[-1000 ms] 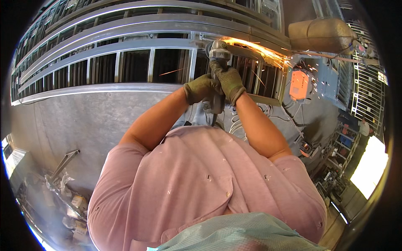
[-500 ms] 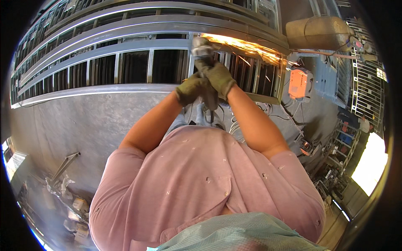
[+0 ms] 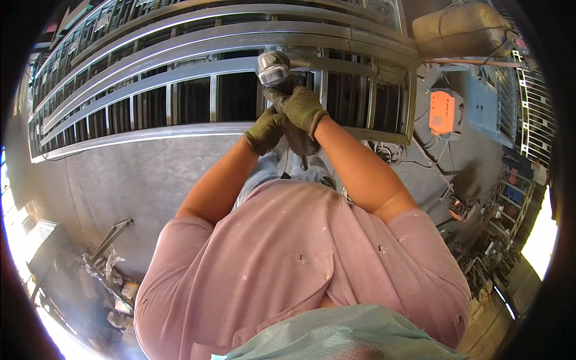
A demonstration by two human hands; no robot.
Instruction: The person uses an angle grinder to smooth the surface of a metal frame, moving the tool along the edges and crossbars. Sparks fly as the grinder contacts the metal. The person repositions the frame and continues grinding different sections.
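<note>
Both my hands, in olive work gloves, are closed around an angle grinder (image 3: 273, 67) over the near edge of a welded metal frame (image 3: 198, 129). My right hand (image 3: 303, 111) wraps the body just behind the silvery gear head. Lower down and to the left, my left hand (image 3: 267, 131) grips the rear part. The head points away from me, above the frame's crossbars. No sparks show. Its disc is not clearly visible, so I cannot tell whether it touches metal.
More barred metal frames (image 3: 180, 28) lie stacked beyond. To the right stand an orange box-shaped machine (image 3: 443, 112) with cables (image 3: 393, 155) nearby, and a large tan cylinder (image 3: 462, 31). Scrap and boxes (image 3: 114, 273) lie at the lower left on the grey floor (image 3: 138, 180).
A bright stream of sparks shooting right from the grinder has stopped. The grinder head has shifted left along the frame, both hands still on it. My view has turned slightly.
</note>
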